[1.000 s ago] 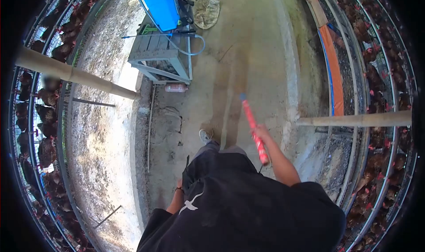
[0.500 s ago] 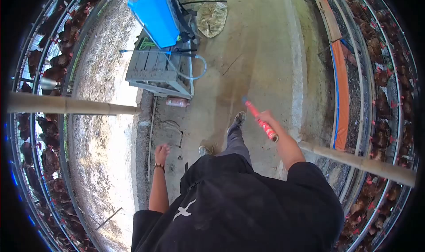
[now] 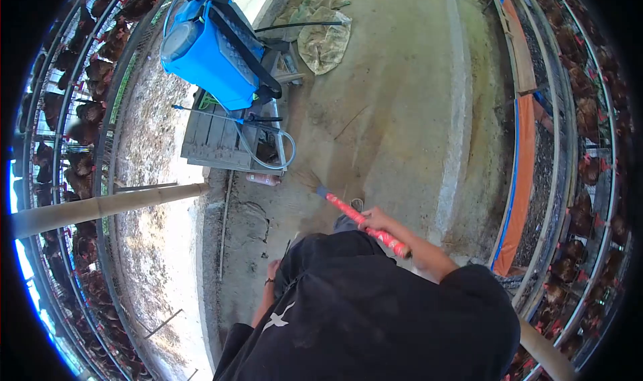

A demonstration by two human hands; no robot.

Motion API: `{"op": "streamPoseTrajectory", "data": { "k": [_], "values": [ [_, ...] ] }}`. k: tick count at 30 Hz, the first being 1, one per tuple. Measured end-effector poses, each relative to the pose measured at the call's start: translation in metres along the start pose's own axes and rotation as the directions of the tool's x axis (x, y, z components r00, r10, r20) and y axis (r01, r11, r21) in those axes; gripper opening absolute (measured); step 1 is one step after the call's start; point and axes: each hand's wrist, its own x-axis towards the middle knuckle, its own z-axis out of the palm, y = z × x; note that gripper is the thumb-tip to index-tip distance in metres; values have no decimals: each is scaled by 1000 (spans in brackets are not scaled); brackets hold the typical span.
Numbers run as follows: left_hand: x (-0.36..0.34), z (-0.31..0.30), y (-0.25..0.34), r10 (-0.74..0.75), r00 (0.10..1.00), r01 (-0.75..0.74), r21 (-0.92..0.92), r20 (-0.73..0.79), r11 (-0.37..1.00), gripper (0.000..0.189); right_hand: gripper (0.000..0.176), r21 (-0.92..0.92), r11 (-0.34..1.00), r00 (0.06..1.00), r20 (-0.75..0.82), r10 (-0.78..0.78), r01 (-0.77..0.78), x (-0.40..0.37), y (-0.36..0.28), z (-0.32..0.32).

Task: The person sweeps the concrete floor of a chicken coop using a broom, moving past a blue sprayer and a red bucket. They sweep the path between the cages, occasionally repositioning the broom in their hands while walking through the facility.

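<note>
My right hand [image 3: 378, 221] is wrapped round the red patterned handle of a broom [image 3: 345, 209]. The broom's thin bristles [image 3: 308, 179] point up and left over the concrete floor, short of the grey wooden stand. Beside my left thigh hangs my left hand [image 3: 273, 270], partly hidden by the black shirt, with a bracelet at its wrist; its fingers cannot be made out. A blue backpack sprayer [image 3: 218, 53] rests on the grey slatted stand [image 3: 218, 140], its hose and wand lying over the top.
Caged brown hens [image 3: 80, 167] line the left side, and more hens [image 3: 579, 207] the right. A bamboo pole [image 3: 114, 205] juts in from the left. A bottle [image 3: 262, 179] lies by the stand. A sack [image 3: 324, 43] and an orange tarp [image 3: 521, 187] are farther off.
My right hand and the broom have swung left and down, and the bristles now show. My left hand has drawn in against my body. The stand and sprayer appear closer and lower.
</note>
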Motion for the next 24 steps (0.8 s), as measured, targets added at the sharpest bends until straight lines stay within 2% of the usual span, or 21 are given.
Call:
{"op": "streamPoseTrajectory", "data": {
  "k": [1, 2, 3, 4, 5, 6, 8, 9, 10, 11, 12, 14, 16, 17, 18, 20, 21, 22, 23, 24],
  "values": [
    [16, -9, 29, -158, 987, 161, -187, 33, 969, 27, 26, -101, 995, 999, 34, 17, -14, 20, 5, -7],
    [32, -22, 71, -311, 948, 313, -361, 66, 878, 26, 26, -182, 982, 999, -15, 36, -38, 45, 17, -32],
    [41, -38, 99, -416, 907, 392, -495, 66, 775, 25, 25, -262, 963, 996, -68, 52, -68, 65, 27, -69],
    [49, -50, 123, -513, 854, 446, -623, 82, 643, 24, 20, -154, 975, 980, -139, 140, -161, 75, 25, -107],
    [58, -56, 137, -599, 793, 471, -737, 113, 484, 24, 15, -71, 980, 943, -293, 158, -186, 70, -1, -137],
    [64, -58, 143, -609, 787, 467, -745, 104, 476, 24, 14, -127, 967, 905, -398, 154, -220, 95, 6, -166],
    [69, -63, 148, -629, 771, 475, -748, 99, 464, 26, 13, -65, 989, 795, -603, 67, -132, 107, -18, -195],
    [74, -50, 110, -401, 911, 396, -457, 92, 796, 27, 12, -11, 995, 739, -671, 64, -96, 117, -26, -199],
    [80, -37, 70, -121, 990, 118, 44, 77, 992, 27, 12, 41, 998, 674, -736, 63, -49, 132, -32, -199],
    [85, -27, 36, 146, 988, -157, 389, 58, 908, 27, 12, 88, 996, 602, -796, 66, 7, 144, -42, -200],
    [88, -24, 33, 107, 992, -127, 380, 73, 916, 27, 11, 189, 978, 633, -769, 91, 89, 147, -59, -196],
    [104, -24, 40, -65, 986, 15, 305, 154, 952, 27, 10, 384, 896, 699, -704, 126, 224, 135, -87, -182],
    [134, -25, 46, -127, 972, 71, 268, 196, 961, 27, 7, 432, 889, 838, -534, 116, 152, 127, -94, -174],
    [151, -25, 52, -145, 966, 91, 246, 213, 965, 27, 9, 392, 914, 895, -436, 90, 99, 127, -94, -168],
    [171, -30, 62, -151, 964, 106, 203, 221, 973, 27, 14, 341, 939, 942, -327, 73, 45, 128, -89, -162],
    [207, -41, 88, -190, 952, 170, 101, 240, 980, 28, 28, 470, 881, 994, -59, 91, -53, 103, -125, -139],
    [225, -48, 106, -320, 906, 348, -59, 276, 936, 28, 34, 309, 946, 995, 14, 99, -98, 104, -136, -125],
    [239, -58, 128, -441, 842, 515, -219, 312, 829, 28, 40, 135, 983, 990, 85, 111, -122, 112, -148, -121],
    [254, -70, 157, -549, 759, 649, -344, 348, 679, 28, 39, 7, 997, 992, 99, 73, -74, 129, -153, -126],
    [268, -78, 177, -595, 717, 697, -406, 363, 592, 28, 37, -115, 993, 992, 119, 38, -25, 147, -153, -130]
  ]
}}
